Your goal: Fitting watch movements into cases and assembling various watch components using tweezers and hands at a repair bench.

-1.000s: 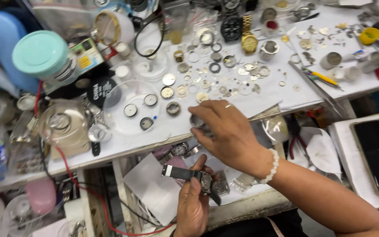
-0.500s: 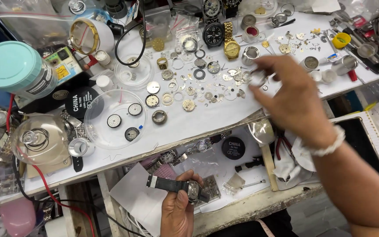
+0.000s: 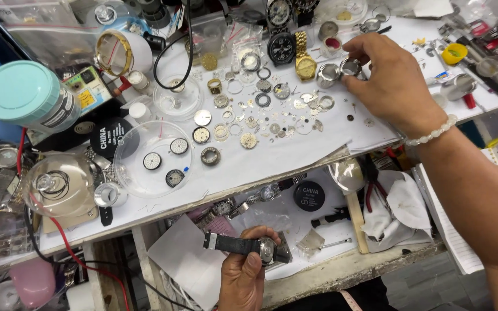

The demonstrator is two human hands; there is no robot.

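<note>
Two hands work apart: your left hand (image 3: 243,276) at six o'clock pinches a wristwatch with a dark strap (image 3: 243,245) over the lower shelf, thumb on its case. Your right hand (image 3: 390,80), up at one o'clock, closes its fingertips on a small round metal cup (image 3: 351,67) on the white bench paper (image 3: 260,158), just beside a second cup (image 3: 328,74) and near the gold watch (image 3: 305,64). Whether the cup has left the paper, I cannot quite tell. You seem to be fetching a piece for the watch; next calls for carrying it down steadily without sweeping the loose dials and rings (image 3: 260,109).
</note>
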